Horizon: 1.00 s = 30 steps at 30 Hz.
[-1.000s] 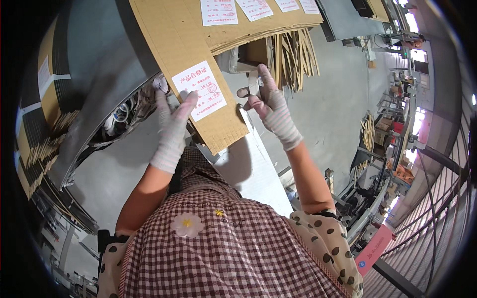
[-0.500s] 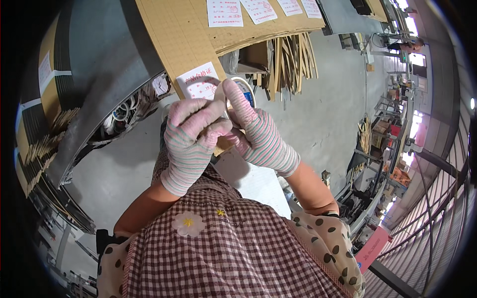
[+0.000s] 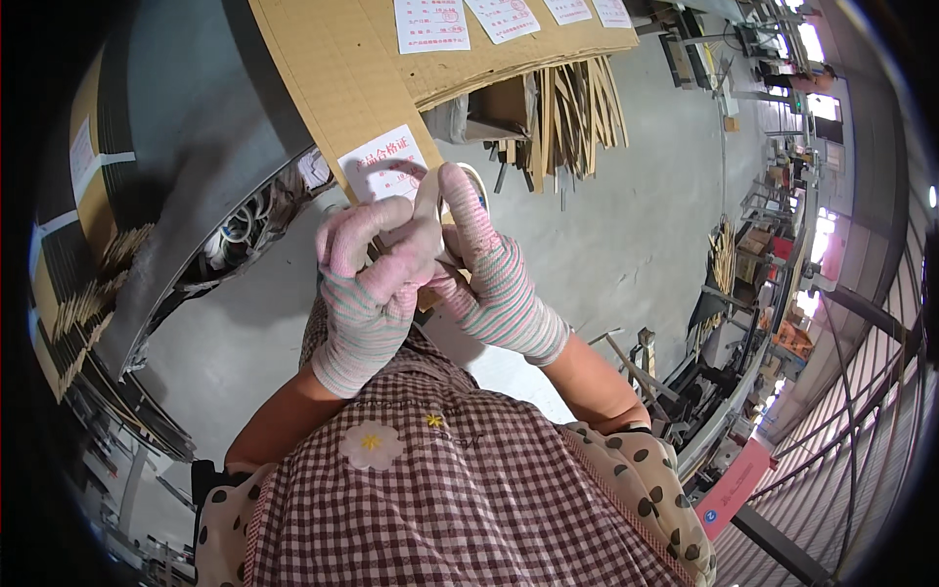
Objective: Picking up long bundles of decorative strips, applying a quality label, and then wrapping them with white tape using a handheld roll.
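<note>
Both my hands wear striped knit gloves and are pressed together in front of my chest. My left hand is curled, with its fingers closed over the rim of a pale roll of tape. My right hand lies against the roll from the right, its forefinger pointing up along it. Most of the roll is hidden by the gloves. Just beyond the hands a brown cardboard flap hangs down, with a white label stuck on its lower end.
More white labels sit on the cardboard sheets above. Cardboard strips stand bundled beyond on the grey floor. Several tape rings lie under a grey slanted surface at left. Metal racks and railings line the right side.
A second ago my hands were apart, pressing on the label on the cardboard flap. They have since drawn back together toward my chest, closed around the roll of tape.
</note>
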Tool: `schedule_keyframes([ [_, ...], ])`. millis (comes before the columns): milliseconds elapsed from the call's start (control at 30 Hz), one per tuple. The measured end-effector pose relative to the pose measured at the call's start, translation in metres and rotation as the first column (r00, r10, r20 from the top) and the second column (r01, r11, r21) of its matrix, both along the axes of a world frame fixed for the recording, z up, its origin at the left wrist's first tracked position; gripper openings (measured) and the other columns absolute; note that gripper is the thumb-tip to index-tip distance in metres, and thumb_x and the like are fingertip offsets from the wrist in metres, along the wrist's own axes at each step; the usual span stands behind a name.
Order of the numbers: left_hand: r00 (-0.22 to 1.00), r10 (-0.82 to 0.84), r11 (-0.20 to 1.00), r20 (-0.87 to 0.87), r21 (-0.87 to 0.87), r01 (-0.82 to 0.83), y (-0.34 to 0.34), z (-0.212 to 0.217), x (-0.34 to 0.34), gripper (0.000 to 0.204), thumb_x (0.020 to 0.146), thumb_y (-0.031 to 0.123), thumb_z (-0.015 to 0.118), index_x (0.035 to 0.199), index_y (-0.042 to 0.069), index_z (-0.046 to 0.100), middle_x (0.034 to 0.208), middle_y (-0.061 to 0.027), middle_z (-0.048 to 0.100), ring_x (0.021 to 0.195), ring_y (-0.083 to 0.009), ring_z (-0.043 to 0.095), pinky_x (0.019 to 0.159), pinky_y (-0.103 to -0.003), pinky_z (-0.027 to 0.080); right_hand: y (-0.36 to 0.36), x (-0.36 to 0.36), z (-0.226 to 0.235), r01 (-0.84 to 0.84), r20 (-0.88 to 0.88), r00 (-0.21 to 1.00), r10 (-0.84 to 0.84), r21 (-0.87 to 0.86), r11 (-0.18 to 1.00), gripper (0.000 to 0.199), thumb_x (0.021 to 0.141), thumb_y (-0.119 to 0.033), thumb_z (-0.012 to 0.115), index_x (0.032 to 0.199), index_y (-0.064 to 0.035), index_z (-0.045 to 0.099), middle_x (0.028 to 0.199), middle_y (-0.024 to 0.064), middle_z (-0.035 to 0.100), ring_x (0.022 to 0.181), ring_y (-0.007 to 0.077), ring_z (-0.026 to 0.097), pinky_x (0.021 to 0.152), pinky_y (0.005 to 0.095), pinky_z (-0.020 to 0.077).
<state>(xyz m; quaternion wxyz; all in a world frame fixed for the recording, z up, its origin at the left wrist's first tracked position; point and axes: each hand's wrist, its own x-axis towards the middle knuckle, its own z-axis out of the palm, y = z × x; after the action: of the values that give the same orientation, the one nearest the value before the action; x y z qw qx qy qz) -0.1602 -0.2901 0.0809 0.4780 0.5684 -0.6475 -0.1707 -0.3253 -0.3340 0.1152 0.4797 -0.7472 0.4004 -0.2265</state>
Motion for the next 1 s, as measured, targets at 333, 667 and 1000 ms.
schedule_keyframes([
  [333,0.987,-0.044,0.995,-0.154,0.084,0.057,-0.013,0.010,0.013,0.022,0.076,0.015,0.076,0.097,0.009,0.073,0.104,-0.0051,0.060,0.098,-0.0243,0.055,0.089,-0.040,0.045,-0.005,0.005,0.000,-0.057,-0.045,0.998,0.052,-0.125,0.990,0.092,0.082,0.000,0.065,0.156,0.0025,0.011,0.078,0.0170,0.065,0.069,0.0362,0.067,0.066,0.0398,0.0541],
  [667,0.995,-0.064,0.988,0.073,0.143,0.053,-0.001,-0.001,0.021,0.023,0.079,0.013,0.072,0.095,0.009,0.056,0.087,-0.0069,0.060,0.088,-0.0326,0.058,0.078,-0.046,0.048,-0.007,0.027,0.021,-0.291,-0.503,0.835,0.222,-0.062,0.955,0.070,0.089,-0.016,0.061,0.147,0.0070,0.028,0.070,0.0138,0.064,0.060,0.0329,0.065,0.056,0.0411,0.0519],
  [1000,0.773,0.480,0.638,-0.414,0.770,0.015,0.042,-0.151,0.073,0.006,0.091,0.002,0.061,0.097,0.004,0.060,0.083,0.0019,0.056,0.072,-0.0067,0.054,0.066,-0.026,0.051,-0.116,-0.044,-0.032,-0.092,-0.636,0.764,0.103,0.051,0.994,0.024,0.078,-0.026,0.082,0.095,-0.0092,0.076,0.076,0.0085,0.071,0.070,0.0204,0.070,0.067,0.0305,0.0562],
])
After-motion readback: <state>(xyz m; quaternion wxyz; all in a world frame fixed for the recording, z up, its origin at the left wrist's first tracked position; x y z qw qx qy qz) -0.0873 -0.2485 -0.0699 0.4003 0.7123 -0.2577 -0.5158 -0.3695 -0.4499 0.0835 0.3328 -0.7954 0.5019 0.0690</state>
